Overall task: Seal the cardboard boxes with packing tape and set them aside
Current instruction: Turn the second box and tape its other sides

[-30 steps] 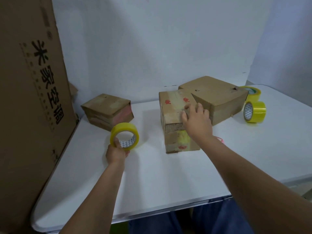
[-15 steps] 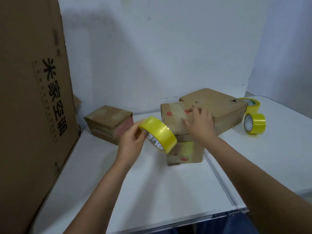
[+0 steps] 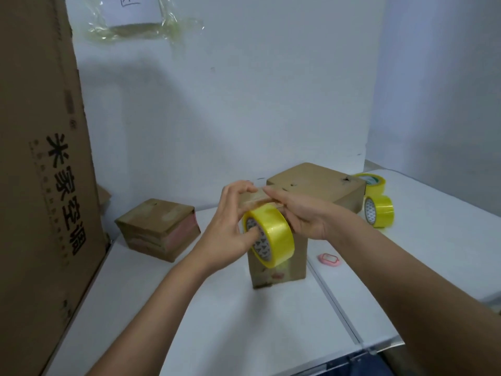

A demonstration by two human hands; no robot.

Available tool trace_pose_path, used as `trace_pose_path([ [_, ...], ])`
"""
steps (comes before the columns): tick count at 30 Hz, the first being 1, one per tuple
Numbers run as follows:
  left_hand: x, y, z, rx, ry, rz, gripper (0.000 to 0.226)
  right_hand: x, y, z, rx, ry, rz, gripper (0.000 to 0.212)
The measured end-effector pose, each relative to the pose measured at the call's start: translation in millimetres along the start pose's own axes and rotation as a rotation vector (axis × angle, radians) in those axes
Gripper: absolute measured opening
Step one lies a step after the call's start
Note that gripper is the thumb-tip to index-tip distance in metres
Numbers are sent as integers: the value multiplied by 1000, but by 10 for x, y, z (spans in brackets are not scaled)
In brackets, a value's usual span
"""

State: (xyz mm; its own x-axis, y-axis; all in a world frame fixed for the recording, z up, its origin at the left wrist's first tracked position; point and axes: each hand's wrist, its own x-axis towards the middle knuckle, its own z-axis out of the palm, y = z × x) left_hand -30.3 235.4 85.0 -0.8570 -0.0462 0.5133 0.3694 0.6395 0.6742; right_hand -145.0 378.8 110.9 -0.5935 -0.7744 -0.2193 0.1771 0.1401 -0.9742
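A tall narrow cardboard box (image 3: 294, 256) stands upright in the middle of the white table (image 3: 217, 321). My left hand (image 3: 229, 226) holds a yellow roll of packing tape (image 3: 271, 240) in front of the box's top, with the thumb in the roll's core. My right hand (image 3: 301, 215) meets it from the right, its fingertips at the tape on the roll's upper edge. Both hands hide the box's top flaps. A larger cardboard box (image 3: 317, 185) sits just behind.
A small taped box (image 3: 160, 229) lies at the left. A very large printed carton (image 3: 40, 185) walls off the left side. Two more yellow tape rolls (image 3: 379, 210) stand at the right rear. A small pink object (image 3: 329, 259) lies right of the tall box.
My left hand lifted the tape roll from the table up to the tall box's top. My right hand left the box top and came to the roll. The view tilted upward.
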Motion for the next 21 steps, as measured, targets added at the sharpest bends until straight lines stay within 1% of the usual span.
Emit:
trace_pose_path([
  [2, 68, 34, -9, 84, -3, 69, 67, -25, -56, 3, -33, 4, -18, 41],
  [5, 182, 88, -45, 308, -47, 224, 68, -99, -132, 27, -61, 53, -45, 24],
  [9, 282, 176, -164, 768, -187, 343, 73, -77, -158, -34, -103, 134, -1, 25],
  [11, 335, 131, -229, 944, -214, 414, 78, -78, -166, -84, -143, 139, 21, 23],
  [14, 390, 27, -264, 1014, -204, 503, 83, -91, -179, -163, -198, 140, 37, 19],
  [16, 405, -10, -248, 1007, -159, 544, 82, -48, -190, -204, -230, 161, 42, 28],
  [18, 409, -47, -228, 957, -156, 575, 82, 5, -216, -244, -282, 184, 36, 35],
  [21, 424, -120, -162, 894, -185, 634, 72, 41, -292, -317, -460, 240, 31, 22],
])
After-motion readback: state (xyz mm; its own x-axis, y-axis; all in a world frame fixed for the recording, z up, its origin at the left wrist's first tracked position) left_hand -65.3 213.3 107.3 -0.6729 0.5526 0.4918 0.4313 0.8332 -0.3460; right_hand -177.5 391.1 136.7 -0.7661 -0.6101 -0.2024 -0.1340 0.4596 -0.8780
